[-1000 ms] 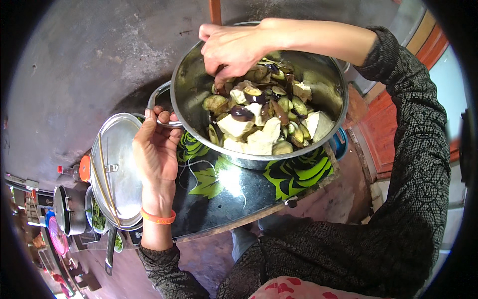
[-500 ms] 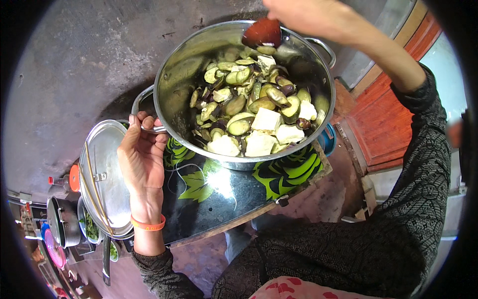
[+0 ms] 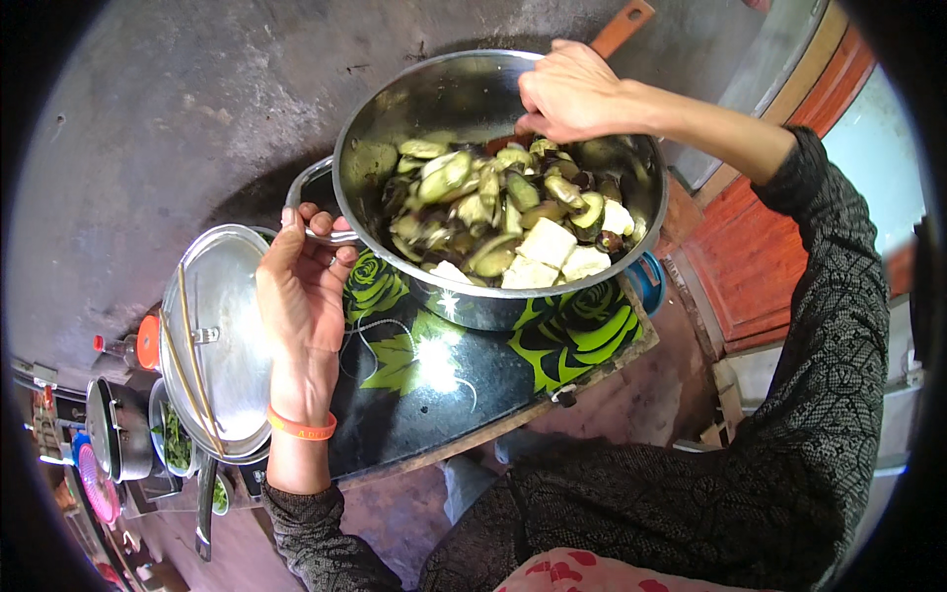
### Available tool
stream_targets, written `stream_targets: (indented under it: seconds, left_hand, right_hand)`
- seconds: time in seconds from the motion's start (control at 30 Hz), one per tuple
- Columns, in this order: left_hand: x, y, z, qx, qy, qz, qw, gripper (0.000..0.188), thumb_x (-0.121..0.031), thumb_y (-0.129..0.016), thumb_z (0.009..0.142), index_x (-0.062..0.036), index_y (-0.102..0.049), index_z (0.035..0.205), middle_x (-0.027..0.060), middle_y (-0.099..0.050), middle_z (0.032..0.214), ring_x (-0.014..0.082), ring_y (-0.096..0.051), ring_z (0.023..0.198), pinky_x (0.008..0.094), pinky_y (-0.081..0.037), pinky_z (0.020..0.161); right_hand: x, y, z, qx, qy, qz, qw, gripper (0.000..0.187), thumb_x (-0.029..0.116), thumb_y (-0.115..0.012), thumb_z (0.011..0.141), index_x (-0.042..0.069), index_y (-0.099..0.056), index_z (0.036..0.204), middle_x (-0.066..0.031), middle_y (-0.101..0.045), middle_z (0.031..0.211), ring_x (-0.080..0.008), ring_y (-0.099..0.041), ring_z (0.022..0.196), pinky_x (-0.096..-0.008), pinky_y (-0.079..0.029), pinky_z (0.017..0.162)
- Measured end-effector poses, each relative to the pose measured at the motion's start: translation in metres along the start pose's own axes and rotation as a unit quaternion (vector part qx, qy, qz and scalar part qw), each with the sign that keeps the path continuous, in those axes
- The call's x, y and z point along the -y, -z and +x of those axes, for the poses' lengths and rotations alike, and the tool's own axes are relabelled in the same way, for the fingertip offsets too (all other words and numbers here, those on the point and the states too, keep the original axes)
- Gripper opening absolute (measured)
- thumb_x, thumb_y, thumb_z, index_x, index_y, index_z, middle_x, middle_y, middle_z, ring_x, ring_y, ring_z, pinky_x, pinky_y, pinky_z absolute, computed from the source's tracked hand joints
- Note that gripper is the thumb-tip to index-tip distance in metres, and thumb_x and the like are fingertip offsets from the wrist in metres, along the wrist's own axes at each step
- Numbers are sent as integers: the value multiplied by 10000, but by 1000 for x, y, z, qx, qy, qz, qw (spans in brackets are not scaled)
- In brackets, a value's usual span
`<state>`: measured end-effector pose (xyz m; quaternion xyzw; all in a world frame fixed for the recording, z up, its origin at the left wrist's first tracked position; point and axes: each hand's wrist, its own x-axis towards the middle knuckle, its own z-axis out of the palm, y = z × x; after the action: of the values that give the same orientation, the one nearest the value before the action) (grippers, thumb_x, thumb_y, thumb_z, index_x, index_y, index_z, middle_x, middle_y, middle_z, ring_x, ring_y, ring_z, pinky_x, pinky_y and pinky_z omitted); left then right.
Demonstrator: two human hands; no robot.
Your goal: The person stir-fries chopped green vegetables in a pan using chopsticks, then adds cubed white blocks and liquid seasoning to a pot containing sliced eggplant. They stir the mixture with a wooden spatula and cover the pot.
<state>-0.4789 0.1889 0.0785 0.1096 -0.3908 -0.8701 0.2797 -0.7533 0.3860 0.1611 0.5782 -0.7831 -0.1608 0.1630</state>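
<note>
A large steel pot (image 3: 503, 293) stands on a black stove top with green floral prints. In it lie sliced eggplant (image 3: 449, 178) and white tofu blocks (image 3: 547, 242). My left hand (image 3: 308, 281) is closed round the pot's left loop handle. Over the pot's far right side, my right hand (image 3: 577, 94) grips a reddish-brown spatula (image 3: 623, 27). Its handle sticks out above my fist, and its blade sits among the eggplant slices, mostly hidden by the food and my hand.
Left of the stove top (image 3: 434, 414), a steel lid (image 3: 237, 335) carries a pair of chopsticks (image 3: 187, 335). Beyond it are a bowl of greens (image 3: 178, 444), a lidded pot (image 3: 128, 434) and a bottle with an orange cap (image 3: 123, 347). A grey wall (image 3: 197, 128) rises behind the pot.
My right hand has come down and the spatula blade has gone from above the rim into the eggplant, shifting slices leftward. In view, the pot and my left hand sit slightly farther right.
</note>
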Motion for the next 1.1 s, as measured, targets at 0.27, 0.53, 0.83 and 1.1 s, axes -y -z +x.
stream_targets:
  seconds: [0.27,0.53,0.83,1.1]
  left_hand:
    - [2,5,2,55,4,-20,998,218,-255,-581,1047,-44,-592,1099,6,-612,915,146,-614,911,270,-492,744]
    - [5,8,5,47,-14,-29,998,219,-264,-612,1030,-45,-616,1048,30,-627,904,178,-639,905,298,-495,750]
    - [7,0,1,-12,-28,-6,999,257,-269,-602,1034,-18,-613,1090,65,-674,961,170,-616,855,300,-481,744]
    - [10,6,4,3,-21,-25,999,196,-225,-565,1048,-40,-624,1026,47,-659,908,171,-643,859,303,-527,739]
  right_hand:
    - [-29,58,-18,-74,-9,-64,995,299,338,-676,841,89,-735,687,-160,-669,624,-331,-660,593,-466,-472,801]
    - [-9,12,-16,65,156,-239,956,104,205,-692,770,116,-723,725,-71,-695,669,-248,-677,676,-421,-445,749]
    - [1,47,-33,346,23,-33,937,405,413,-763,822,27,-727,706,-136,-716,728,-340,-706,782,-438,-539,692]
    - [24,41,-57,418,-6,262,870,387,400,-719,893,19,-787,889,-152,-725,759,-238,-679,711,-397,-507,659]
